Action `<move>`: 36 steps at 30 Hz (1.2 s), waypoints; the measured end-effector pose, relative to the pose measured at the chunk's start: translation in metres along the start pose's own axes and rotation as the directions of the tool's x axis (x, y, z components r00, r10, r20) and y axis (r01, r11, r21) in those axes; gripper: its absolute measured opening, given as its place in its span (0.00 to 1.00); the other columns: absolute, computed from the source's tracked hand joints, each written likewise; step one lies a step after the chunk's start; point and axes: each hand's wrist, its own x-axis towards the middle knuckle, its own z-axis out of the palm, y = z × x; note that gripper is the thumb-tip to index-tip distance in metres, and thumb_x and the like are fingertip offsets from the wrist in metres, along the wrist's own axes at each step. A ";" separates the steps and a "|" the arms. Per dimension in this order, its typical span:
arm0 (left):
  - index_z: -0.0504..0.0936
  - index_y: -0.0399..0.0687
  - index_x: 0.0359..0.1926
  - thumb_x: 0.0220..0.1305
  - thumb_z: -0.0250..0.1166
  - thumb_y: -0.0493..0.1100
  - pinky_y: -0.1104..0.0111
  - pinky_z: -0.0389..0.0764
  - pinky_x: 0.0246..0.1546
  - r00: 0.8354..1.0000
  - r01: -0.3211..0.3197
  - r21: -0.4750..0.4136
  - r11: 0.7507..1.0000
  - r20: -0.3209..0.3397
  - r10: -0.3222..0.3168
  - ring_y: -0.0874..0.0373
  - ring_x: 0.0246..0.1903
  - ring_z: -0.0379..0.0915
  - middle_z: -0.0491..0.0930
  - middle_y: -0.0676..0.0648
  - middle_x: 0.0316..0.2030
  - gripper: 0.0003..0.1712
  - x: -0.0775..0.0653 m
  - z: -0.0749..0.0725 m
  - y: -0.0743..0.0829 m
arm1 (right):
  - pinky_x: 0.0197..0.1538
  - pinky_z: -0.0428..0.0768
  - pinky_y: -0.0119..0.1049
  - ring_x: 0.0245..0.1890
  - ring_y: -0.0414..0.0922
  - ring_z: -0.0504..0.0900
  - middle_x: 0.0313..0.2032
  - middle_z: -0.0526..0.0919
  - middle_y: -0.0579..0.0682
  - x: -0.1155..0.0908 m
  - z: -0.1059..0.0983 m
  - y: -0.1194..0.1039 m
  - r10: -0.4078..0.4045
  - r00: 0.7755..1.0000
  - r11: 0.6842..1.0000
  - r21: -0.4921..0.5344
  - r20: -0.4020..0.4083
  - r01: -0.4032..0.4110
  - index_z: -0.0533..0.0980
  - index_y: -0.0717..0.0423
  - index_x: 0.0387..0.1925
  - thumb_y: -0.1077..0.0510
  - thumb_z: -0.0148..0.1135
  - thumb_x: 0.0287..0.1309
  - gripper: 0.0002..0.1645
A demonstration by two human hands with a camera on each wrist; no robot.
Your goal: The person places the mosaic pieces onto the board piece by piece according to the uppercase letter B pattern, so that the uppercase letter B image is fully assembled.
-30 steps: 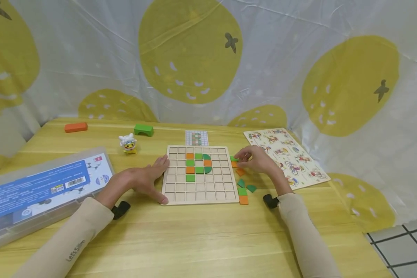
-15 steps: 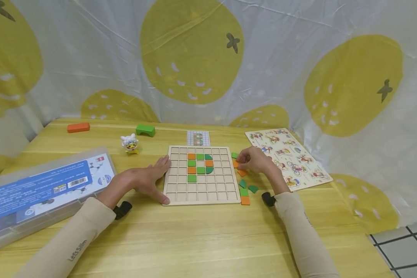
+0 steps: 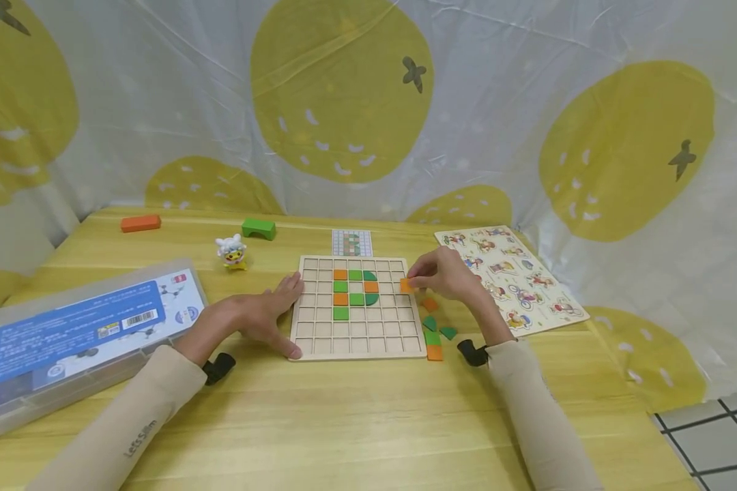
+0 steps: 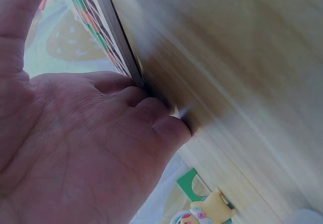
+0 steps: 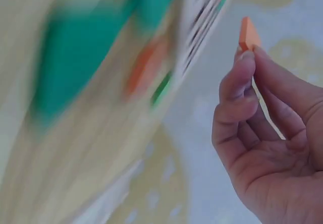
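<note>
Right hand [image 3: 447,274]: right of centre in head view, thumb and fingertips pinching a flat orange square tile [image 3: 407,286].
Orange tile: overlapped the right edge of the pale wooden grid board [image 3: 319,327] in head view; right wrist view had it nearly edge-on at upper right, raised clear of the board.
Left hand [image 3: 261,315]: left of centre in head view, thumb and fingers spread along the board's left edge. Left wrist view gave the palm and the board's side; head view only the back.
Grid: green and orange flat tiles [image 3: 357,299] in a P, readable in head view, just slivers from both wrists.
Loose tiles: green and orange flat pieces [image 3: 432,338] right of the board in head view; right wrist view blurred the nearest green.
Card: printed grid pattern card [image 3: 352,243] above the board, head view only.
</note>
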 end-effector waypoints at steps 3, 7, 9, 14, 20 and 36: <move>0.34 0.31 0.85 0.58 0.82 0.62 0.37 0.39 0.82 1.000 -0.004 -0.005 1.000 0.001 0.004 0.34 0.84 0.21 0.22 0.32 0.85 0.80 0.000 -0.001 0.000 | 0.36 0.86 0.40 0.30 0.56 0.90 0.30 0.92 0.53 0.007 0.020 -0.022 -0.051 0.993 0.996 0.071 0.102 0.044 0.90 0.61 0.38 0.65 0.73 0.68 0.03; 0.34 0.31 0.85 0.58 0.82 0.63 0.37 0.40 0.82 1.000 -0.008 0.002 1.000 0.001 0.008 0.33 0.84 0.22 0.23 0.32 0.85 0.80 -0.001 -0.002 0.002 | 0.33 0.86 0.38 0.28 0.53 0.90 0.29 0.91 0.54 0.014 0.046 -0.040 -0.041 0.982 0.990 0.143 0.183 0.015 0.90 0.62 0.35 0.66 0.74 0.66 0.03; 0.35 0.31 0.85 0.58 0.82 0.64 0.36 0.40 0.82 1.000 -0.006 0.007 1.000 0.002 0.006 0.32 0.84 0.23 0.23 0.32 0.85 0.80 0.000 -0.001 0.003 | 0.33 0.87 0.37 0.28 0.52 0.90 0.28 0.91 0.55 0.016 0.054 -0.045 0.003 0.984 0.988 0.154 0.180 -0.032 0.90 0.63 0.33 0.67 0.75 0.65 0.04; 0.35 0.31 0.85 0.58 0.82 0.64 0.34 0.42 0.81 1.000 0.000 0.010 1.000 0.002 0.000 0.29 0.84 0.25 0.23 0.32 0.85 0.80 -0.001 -0.001 0.005 | 0.35 0.90 0.36 0.28 0.46 0.92 0.31 0.92 0.53 0.017 0.065 -0.051 0.081 0.987 0.983 0.151 0.136 -0.101 0.90 0.64 0.32 0.67 0.77 0.63 0.03; 0.35 0.32 0.86 0.57 0.82 0.64 0.35 0.42 0.81 1.000 0.012 0.005 1.000 0.002 -0.012 0.29 0.84 0.25 0.23 0.32 0.85 0.80 -0.001 -0.001 0.003 | 0.37 0.91 0.38 0.30 0.48 0.93 0.35 0.93 0.56 0.016 0.061 -0.049 0.063 0.988 0.978 0.189 0.141 -0.090 0.90 0.69 0.38 0.69 0.76 0.62 0.04; 0.36 0.30 0.85 0.58 0.82 0.63 0.34 0.42 0.81 1.000 0.004 0.001 1.000 0.001 -0.004 0.29 0.83 0.25 0.24 0.30 0.85 0.80 -0.002 -0.001 0.005 | 0.42 0.86 0.36 0.34 0.46 0.86 0.33 0.90 0.49 -0.044 -0.015 0.033 -0.023 0.979 1.000 -0.007 0.204 0.025 0.89 0.62 0.38 0.65 0.80 0.59 0.07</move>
